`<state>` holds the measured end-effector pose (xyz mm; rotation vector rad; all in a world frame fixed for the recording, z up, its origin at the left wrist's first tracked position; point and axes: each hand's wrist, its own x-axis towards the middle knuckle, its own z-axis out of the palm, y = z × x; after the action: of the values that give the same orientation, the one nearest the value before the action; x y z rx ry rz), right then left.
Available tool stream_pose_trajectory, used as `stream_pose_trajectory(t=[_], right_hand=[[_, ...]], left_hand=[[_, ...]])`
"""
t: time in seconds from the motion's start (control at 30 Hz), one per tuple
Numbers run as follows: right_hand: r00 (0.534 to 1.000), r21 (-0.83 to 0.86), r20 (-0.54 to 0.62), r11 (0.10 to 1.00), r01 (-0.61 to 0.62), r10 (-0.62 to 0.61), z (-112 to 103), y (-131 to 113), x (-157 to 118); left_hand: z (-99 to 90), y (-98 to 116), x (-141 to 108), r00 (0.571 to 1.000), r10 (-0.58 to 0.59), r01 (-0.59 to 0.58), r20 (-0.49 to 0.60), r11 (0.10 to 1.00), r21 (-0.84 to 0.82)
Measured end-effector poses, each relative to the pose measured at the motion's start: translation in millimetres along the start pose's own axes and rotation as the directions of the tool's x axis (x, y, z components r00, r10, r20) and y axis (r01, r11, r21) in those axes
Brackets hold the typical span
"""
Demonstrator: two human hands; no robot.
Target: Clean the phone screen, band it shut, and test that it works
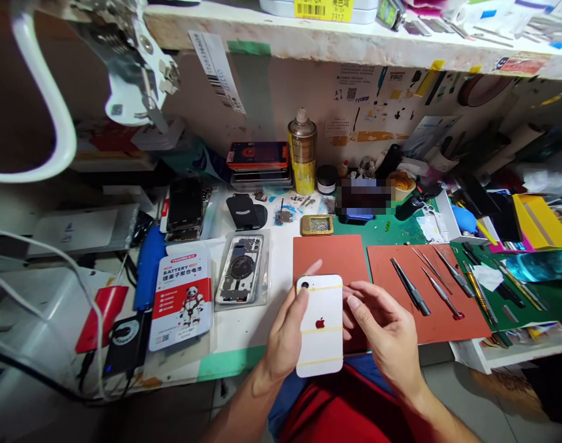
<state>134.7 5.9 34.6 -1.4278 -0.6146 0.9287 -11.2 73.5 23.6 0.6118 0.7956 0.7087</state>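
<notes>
A white smartphone [319, 351] with a dark red apple logo and one camera at its top left corner shows me its back. Thin yellowish bands cross that back at several heights. My left hand [284, 332] grips the phone along its left side, the thumb lying on the back beside the camera. At the phone's right edge is my right hand [382, 326], its fingers apart and curved. Some of its fingertips pass behind the edge, and whether they touch the phone I cannot tell. Both hands are above the front edge of a reddish-brown mat [327, 253].
A second mat [382, 261] carries tweezers [410, 287] and a small screwdriver [442, 295]. Left of me lie an opened phone [240, 271] and a battery package [181, 301]. A spray can [303, 151] stands at the back. Overhead is a shelf edge [354, 46]; white cables [45, 258] hang at left.
</notes>
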Motion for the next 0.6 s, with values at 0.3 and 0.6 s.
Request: stream_pose_trajectory(t=[0.3,0.6], right_hand=[[0.989,-0.120,-0.088,0.987,0.107,-0.118,-8.1,21.5,-23.6],[0.903,-0.398,0.188,0.810,0.431,-0.388,-2.8,46.7,-52.0]], left_hand=[[-7.0,0.8,4.6,0.977,-0.015,0.061,0.213,0.976,-0.211],[1.4,0.9,7.4,0.984,0.116,-0.073,0.137,0.957,-0.282]])
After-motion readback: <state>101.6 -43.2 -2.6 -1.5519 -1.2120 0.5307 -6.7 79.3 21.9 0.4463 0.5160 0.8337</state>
